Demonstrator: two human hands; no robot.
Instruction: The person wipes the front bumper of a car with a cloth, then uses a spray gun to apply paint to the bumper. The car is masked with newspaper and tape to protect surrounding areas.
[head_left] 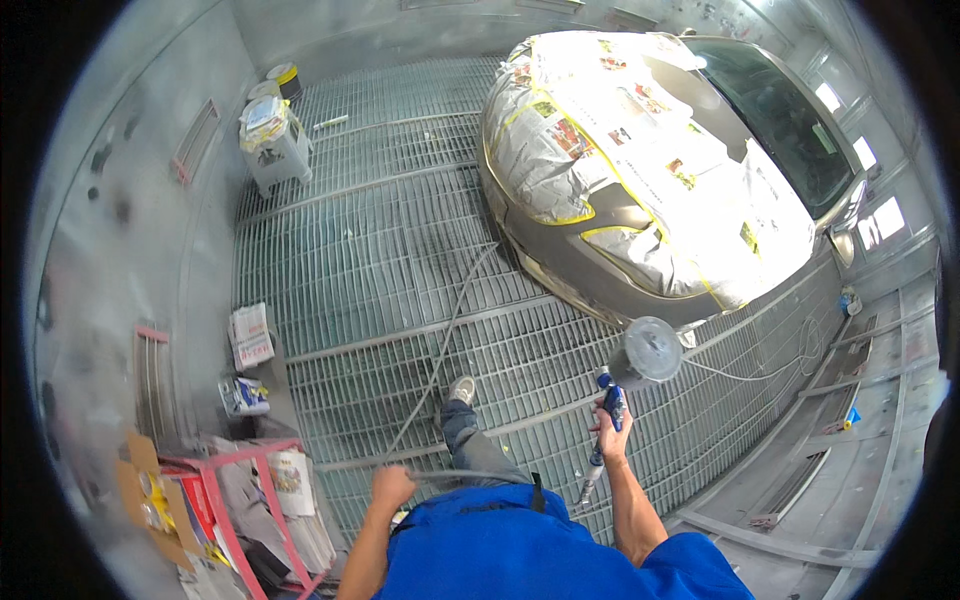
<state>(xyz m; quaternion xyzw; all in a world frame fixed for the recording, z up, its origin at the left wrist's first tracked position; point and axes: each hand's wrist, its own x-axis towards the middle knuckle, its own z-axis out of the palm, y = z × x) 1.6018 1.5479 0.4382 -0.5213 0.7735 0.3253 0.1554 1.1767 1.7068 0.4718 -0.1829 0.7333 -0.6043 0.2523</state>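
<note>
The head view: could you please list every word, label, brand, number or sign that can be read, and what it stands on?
Newspaper sheets on the car: body print too small to read.
White bundle by the left wall: red lettering, not copied out here.
Blue-and-white package near it: markings too small to read.
Spray gun in the right hand: no lettering can be made out.

Left of the car (617,212), I have passage above the grating (400,220); the hose (462,293) crosses it.
</note>
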